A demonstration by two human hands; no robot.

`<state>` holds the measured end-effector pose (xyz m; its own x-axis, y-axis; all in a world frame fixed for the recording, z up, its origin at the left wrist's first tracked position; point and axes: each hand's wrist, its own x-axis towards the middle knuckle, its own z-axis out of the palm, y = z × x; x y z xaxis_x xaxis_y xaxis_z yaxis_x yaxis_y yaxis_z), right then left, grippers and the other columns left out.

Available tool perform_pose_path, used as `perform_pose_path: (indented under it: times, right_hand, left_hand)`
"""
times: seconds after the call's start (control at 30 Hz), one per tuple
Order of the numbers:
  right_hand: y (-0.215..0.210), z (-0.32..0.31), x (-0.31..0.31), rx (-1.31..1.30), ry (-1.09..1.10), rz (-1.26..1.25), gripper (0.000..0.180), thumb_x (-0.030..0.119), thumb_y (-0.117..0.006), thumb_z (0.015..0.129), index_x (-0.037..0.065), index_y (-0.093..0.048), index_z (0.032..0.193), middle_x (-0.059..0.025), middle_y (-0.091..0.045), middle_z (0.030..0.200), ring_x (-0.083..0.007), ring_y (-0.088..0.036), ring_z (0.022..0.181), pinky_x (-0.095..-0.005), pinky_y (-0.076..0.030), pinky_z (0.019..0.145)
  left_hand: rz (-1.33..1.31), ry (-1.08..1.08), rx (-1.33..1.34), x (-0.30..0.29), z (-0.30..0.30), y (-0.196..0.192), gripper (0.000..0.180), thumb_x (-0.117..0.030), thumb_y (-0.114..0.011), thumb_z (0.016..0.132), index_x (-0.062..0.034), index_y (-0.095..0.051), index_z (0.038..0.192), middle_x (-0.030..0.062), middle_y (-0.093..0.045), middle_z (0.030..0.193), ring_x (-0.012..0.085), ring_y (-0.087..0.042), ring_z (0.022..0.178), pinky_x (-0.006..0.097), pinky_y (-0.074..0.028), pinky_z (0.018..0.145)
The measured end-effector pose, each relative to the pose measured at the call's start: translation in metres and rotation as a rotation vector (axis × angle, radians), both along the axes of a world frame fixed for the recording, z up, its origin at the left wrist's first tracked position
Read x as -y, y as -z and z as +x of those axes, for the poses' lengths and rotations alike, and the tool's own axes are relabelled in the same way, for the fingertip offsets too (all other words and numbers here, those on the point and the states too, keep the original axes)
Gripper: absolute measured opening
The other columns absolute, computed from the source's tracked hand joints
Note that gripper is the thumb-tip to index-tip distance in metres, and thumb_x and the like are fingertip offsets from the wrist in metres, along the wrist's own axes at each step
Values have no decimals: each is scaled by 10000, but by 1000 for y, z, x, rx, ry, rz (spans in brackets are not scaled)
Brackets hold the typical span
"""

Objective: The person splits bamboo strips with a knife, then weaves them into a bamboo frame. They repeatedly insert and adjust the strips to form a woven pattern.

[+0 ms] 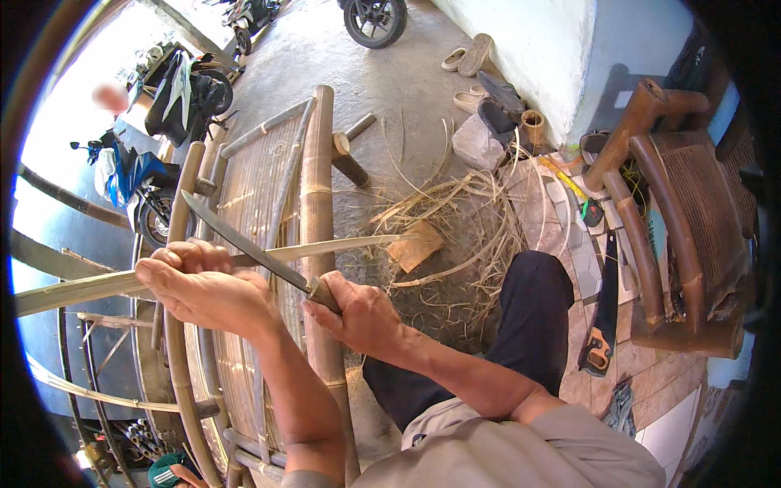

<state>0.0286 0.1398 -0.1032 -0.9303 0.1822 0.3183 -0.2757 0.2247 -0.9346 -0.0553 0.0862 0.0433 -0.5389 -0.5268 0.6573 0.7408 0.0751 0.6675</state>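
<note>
My left hand (199,285) is closed around a long pale bamboo strip (81,289). The strip runs from the left edge, through that hand, to a thin end on the right. In my right hand (362,317) is a knife (248,246), gripped by its wooden handle. Its long dark blade points up and left and crosses the strip just beyond my left fingers. Whether the edge touches the strip I cannot tell. Both hands are above a bamboo bench (248,187) with a slatted top.
Bamboo shavings (480,220) lie on the floor around a small block (416,246). To the right are a handsaw (602,317), a tape measure (590,211) and a brown bamboo chair (700,211). Slippers (476,55) and a stone block (480,142) sit by the wall. Motorcycles (175,98) stand far left.
</note>
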Motion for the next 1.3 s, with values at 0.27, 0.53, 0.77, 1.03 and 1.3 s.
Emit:
perform_pose_path:
  times: [0.27, 0.53, 0.77, 1.03, 1.3]
  right_hand:
    - [113, -11, -14, 206, 108, 102, 445, 480, -595, 974, 38, -586, 1023, -218, -682, 755, -437, -695, 783, -514, -547, 667]
    - [236, 5, -92, 634, 131, 169, 578, 548, -511, 989, -24, -575, 945, -218, -631, 682, -369, -646, 597, -495, -519, 637]
    - [83, 24, -65, 378, 87, -61, 528, 512, -555, 990, -14, -600, 971, -267, -653, 778, -392, -689, 767, -488, -526, 689]
    - [20, 15, -19, -2, 86, -72, 335, 372, -653, 969, 58, -538, 990, -192, -651, 719, -440, -671, 724, -509, -533, 614]
    - [47, -1, -12, -79, 170, 71, 354, 366, -706, 933, 57, -549, 1004, -172, -643, 685, -389, -673, 641, -468, -531, 546]
  left_hand:
    - [14, 0, 1, 17, -14, -1, 518, -532, -515, 1035, -137, -342, 749, -25, -288, 617, 79, -243, 502, 258, -212, 448]
    - [-20, 219, -45, 25, 5, 8, 498, -493, -516, 1044, -155, -324, 733, -33, -269, 611, 75, -261, 497, 252, -208, 435]
    - [-33, 290, 11, -4, 2, 25, 513, -484, -529, 1036, -161, -331, 689, -15, -332, 640, 81, -302, 556, 244, -274, 503]
    - [-121, -112, 113, -26, -1, 22, 529, -533, -483, 1042, -117, -401, 726, -29, -361, 698, 94, -306, 652, 286, -248, 575]
    - [-69, -118, 108, -11, -13, 20, 538, -532, -498, 1039, -124, -371, 714, -32, -328, 693, 98, -295, 643, 294, -242, 578]
